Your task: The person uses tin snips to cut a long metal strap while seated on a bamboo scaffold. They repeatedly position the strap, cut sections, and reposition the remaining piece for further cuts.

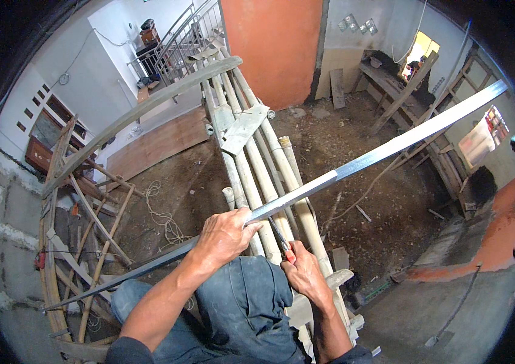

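No text, label, brand, number or sign could be read anywhere in the frame. The metal bar [391,145], slanting from lower left to upper right, showed no legible print, nor did the orange-red handle [291,256] just below and right of centre, which was partly covered. The round object [64,79] on the upper-left wall was too small to tell any figures, and the bright colourful patch [495,134] at right was too unclear for lettering.

Metal bar [391,148] silver-gry; tool hndl [291,256] red-orng; bamboo poles [315,236] pale yel-tan; trousers [239,303] dk blue-gry, dusty blotches; tall panel [272,48] plain orng; soil [342,139] dk brn.
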The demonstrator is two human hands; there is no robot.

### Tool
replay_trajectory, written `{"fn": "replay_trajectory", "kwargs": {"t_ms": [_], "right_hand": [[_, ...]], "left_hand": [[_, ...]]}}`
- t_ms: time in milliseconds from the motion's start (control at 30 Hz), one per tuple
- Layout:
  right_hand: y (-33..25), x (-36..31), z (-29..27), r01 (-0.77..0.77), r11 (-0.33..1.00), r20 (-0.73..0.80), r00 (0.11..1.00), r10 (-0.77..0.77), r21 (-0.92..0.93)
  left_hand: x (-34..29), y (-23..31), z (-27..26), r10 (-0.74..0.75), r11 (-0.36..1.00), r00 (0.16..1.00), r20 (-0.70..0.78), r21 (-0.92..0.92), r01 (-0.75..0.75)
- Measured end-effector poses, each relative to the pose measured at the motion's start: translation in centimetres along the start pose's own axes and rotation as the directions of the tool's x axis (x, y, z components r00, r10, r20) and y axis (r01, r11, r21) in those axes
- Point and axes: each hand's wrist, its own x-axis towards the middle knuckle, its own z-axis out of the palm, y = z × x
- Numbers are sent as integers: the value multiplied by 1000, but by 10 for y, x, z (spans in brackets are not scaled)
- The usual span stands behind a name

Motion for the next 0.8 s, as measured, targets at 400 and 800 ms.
{"fn": "replay_trajectory", "kwargs": {"t_ms": [400,800], "right_hand": [[0,6,8,-66,998,-27,997,65,-14],[2,9,16,-69,997,-144,988,64,-31]], "left_hand": [[5,-11,2,86,995,995,46,-54,-84],[3,-9,-1,106,994,994,-5,-10,-106]]}}
